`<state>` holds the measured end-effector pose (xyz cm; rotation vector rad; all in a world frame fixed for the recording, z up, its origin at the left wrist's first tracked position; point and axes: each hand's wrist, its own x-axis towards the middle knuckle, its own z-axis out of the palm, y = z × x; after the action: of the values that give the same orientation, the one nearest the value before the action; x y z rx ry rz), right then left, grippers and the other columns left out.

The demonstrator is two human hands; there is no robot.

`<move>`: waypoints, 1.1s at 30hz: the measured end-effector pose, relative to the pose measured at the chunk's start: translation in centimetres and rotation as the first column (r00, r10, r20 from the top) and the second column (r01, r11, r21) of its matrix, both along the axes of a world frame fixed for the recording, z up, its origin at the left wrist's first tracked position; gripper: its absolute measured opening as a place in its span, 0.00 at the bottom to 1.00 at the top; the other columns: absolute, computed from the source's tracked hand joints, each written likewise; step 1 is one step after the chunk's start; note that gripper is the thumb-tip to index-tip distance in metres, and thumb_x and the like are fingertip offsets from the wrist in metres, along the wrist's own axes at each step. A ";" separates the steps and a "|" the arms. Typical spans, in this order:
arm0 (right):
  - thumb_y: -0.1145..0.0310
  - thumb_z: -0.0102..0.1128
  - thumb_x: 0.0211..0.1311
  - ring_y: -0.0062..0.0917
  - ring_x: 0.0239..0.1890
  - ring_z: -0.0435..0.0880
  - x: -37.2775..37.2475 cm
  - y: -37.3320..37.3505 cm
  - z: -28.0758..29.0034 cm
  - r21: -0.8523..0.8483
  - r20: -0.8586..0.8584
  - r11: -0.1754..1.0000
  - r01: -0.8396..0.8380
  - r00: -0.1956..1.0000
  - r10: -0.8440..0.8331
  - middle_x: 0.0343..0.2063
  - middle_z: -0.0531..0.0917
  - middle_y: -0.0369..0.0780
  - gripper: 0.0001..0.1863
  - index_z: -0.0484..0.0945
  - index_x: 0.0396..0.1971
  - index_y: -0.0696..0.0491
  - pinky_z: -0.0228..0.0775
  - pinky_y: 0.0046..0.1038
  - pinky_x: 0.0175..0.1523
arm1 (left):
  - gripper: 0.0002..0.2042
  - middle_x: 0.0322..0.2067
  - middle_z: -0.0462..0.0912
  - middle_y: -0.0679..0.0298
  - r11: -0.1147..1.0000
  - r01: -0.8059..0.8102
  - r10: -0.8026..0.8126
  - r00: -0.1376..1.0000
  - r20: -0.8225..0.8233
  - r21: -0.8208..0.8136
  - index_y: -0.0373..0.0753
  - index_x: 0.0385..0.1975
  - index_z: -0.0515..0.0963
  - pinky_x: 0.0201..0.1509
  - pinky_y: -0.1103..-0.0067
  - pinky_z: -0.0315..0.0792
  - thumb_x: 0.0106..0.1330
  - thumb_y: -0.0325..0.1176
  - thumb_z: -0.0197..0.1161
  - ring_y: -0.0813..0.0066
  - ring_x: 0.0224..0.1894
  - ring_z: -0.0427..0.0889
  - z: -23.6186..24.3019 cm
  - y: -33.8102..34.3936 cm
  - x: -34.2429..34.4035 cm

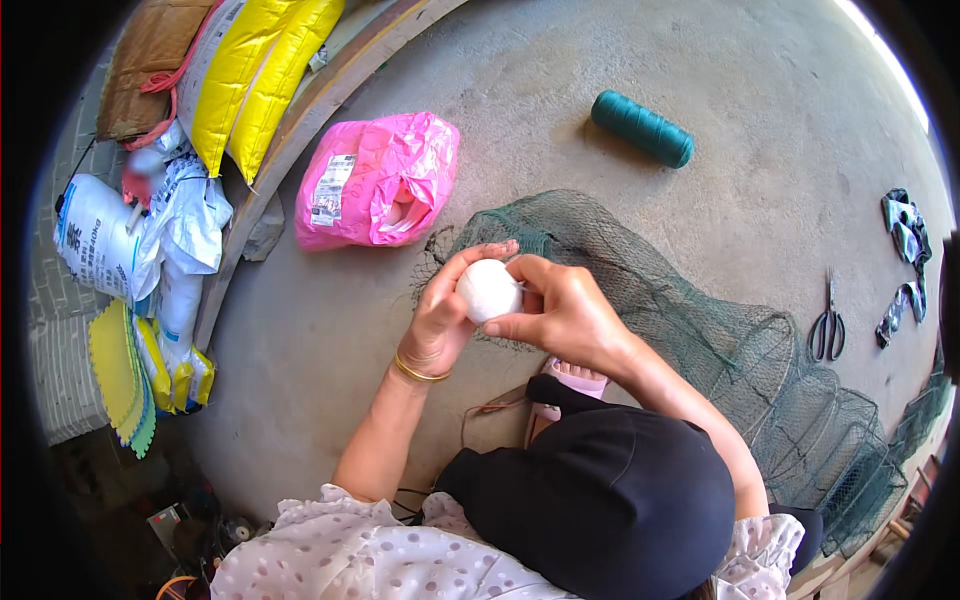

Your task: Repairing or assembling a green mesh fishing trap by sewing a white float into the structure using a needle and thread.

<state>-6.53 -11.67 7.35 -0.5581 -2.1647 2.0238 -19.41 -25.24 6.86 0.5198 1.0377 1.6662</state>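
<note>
Bright daylight floods the concrete floor [600, 90], glaring white at the upper right. Shadows fall short and soft. Fisheye bending curves the edges into black corners.

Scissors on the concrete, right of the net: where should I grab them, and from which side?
Take the scissors by the dark loop handles, which point toward the person; the blades point away. Come straight down from above on the handle end, since they lie flat on the bare concrete floor, apart from the green net and the dark cloth. Both hands currently hold the white ball.

A pink bag [378, 180], a green twine spool [641, 128], scissors [828, 325] — all apart on concrete.
</note>
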 end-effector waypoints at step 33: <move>0.67 0.60 0.62 0.13 0.18 0.67 -4.3 -1.1 -9.0 -0.578 0.168 0.745 0.334 0.941 -0.292 0.15 0.74 0.32 0.10 0.79 0.27 0.59 0.59 0.20 0.24 | 0.13 0.40 0.74 0.58 0.841 -0.346 -0.302 0.338 -0.891 -0.416 0.36 0.39 0.77 0.52 0.71 0.68 0.52 0.24 0.65 0.63 0.44 0.75 -11.7 -10.0 7.7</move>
<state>-10.84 -12.82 -1.70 -0.9965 -1.2749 2.4824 -11.76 -35.22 -4.81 1.1511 2.3289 0.8231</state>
